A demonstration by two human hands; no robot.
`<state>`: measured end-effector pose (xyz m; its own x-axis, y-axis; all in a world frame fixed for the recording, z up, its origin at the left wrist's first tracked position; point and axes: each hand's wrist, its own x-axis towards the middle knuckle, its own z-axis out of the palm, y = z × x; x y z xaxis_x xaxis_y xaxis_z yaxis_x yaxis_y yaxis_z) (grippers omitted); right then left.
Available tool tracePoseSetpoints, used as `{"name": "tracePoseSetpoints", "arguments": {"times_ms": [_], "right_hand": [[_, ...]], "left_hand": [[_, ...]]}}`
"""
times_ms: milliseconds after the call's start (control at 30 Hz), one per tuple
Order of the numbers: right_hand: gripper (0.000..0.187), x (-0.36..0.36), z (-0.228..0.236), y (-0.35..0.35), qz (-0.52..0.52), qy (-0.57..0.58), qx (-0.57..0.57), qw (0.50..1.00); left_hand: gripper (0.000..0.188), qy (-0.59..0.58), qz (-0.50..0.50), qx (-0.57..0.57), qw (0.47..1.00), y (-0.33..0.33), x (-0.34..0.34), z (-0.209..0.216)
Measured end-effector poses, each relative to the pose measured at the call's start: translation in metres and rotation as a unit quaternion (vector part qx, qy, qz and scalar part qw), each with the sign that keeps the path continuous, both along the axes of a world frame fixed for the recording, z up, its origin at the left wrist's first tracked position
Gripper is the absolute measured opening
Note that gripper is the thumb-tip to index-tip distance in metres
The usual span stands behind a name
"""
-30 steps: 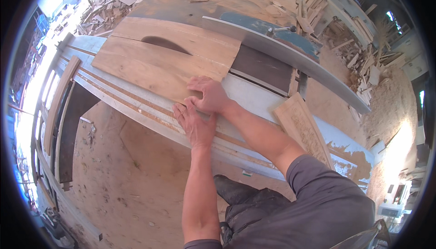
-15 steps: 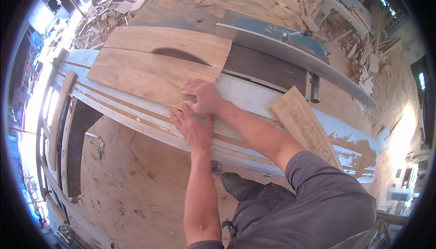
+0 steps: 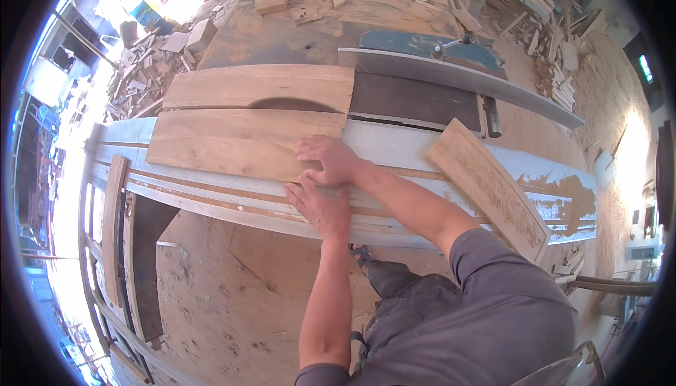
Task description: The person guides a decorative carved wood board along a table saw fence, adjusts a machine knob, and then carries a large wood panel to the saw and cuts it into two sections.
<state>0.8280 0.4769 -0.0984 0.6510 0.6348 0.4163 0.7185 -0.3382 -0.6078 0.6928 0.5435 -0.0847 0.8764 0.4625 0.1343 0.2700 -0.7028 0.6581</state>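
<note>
A wide wooden board (image 3: pixel 232 141) lies on the table saw, with a long cut line separating it from a second wooden strip (image 3: pixel 260 79) behind. The dark arc of the saw blade (image 3: pixel 296 105) stands in that line, near the boards' right ends. My right hand (image 3: pixel 332 161) presses on the near right corner of the front board, fingers stretched over its top and thumb toward the near edge. Just in front, my left hand (image 3: pixel 320 208) rests with fingers spread on the grooved sliding table (image 3: pixel 246 199), close to the board's near edge. Its fingertips almost meet my right thumb.
A metal fence (image 3: pixel 465 79) runs behind the saw's dark top. To my right, a carved wooden panel (image 3: pixel 489 189) lies aslant across the sliding table, near sawdust. Offcuts (image 3: pixel 151 62) are heaped at the far left. A wooden rail (image 3: pixel 114 224) stands by the left frame.
The view has turned slightly. Both hands keep their places at the front board's near right corner. The board has shifted slightly left against the fence.
</note>
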Motion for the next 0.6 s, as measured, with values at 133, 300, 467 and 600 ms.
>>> {"name": "tracePoseSetpoints", "arguments": {"times_ms": [133,300,467,600], "right_hand": [[0.043,-0.025,-0.011,-0.018,-0.136,-0.032,0.009,0.99],[0.061,-0.084,-0.002,-0.002,-0.402,0.04,0.036,0.914],[0.07,-0.089,-0.012,0.034,-0.465,0.044,0.018,0.884],[0.07,-0.089,-0.014,0.042,-0.484,0.046,0.045,0.873]], "left_hand": [[0.091,0.015,-0.072,-0.049,0.996,0.044,-0.029,-0.016],[0.076,0.006,0.078,-0.042,0.996,0.192,-0.027,-0.014],[0.074,0.029,0.097,0.011,0.995,0.386,0.042,-0.021],[0.074,0.037,0.064,-0.022,0.997,0.524,0.108,-0.048]]}}
